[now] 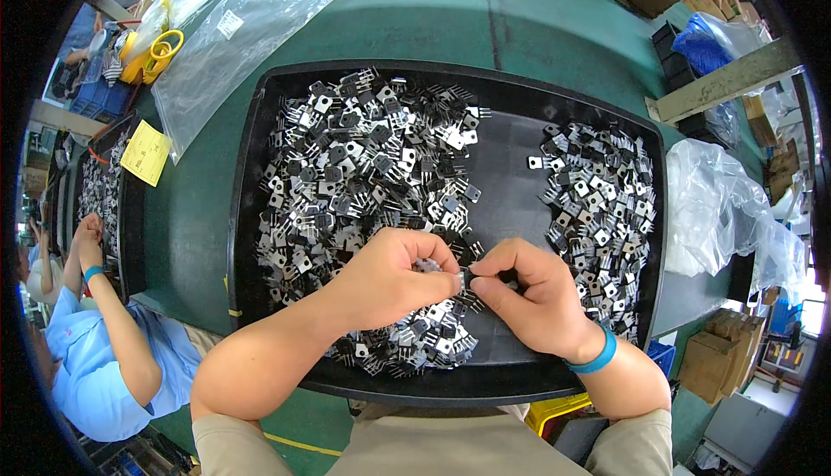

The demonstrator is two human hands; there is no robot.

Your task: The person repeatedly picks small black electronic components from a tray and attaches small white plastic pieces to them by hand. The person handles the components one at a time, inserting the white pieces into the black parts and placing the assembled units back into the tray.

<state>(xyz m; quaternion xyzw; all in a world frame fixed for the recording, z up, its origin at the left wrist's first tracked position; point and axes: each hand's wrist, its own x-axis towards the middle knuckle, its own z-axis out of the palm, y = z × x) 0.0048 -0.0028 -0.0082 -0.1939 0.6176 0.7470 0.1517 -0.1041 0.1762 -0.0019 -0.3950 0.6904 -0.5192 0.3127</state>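
Above a wide black tray [511,151], my two hands meet fingertip to fingertip. A small transistor [467,278], mostly covered by the fingers, is pinched between them. My left hand [402,279] is closed, its thumb and index finger on the left side of the part. My right hand [535,296], below which a blue wristband shows, is closed with thumb and index finger on its right side. Under and beyond my left hand spreads a large heap of three-legged transistors [372,147], black and silver. To the right of my right hand lies a smaller heap [602,208].
A clear plastic bag [251,30] lies beyond the tray's left corner, near yellow tape rolls [160,56]. Crumpled clear plastic [714,208] sits at the right. At the left, a person in blue [112,355] works beside another tray with a yellow tag [146,153]. Cardboard boxes [727,355] stand lower right.
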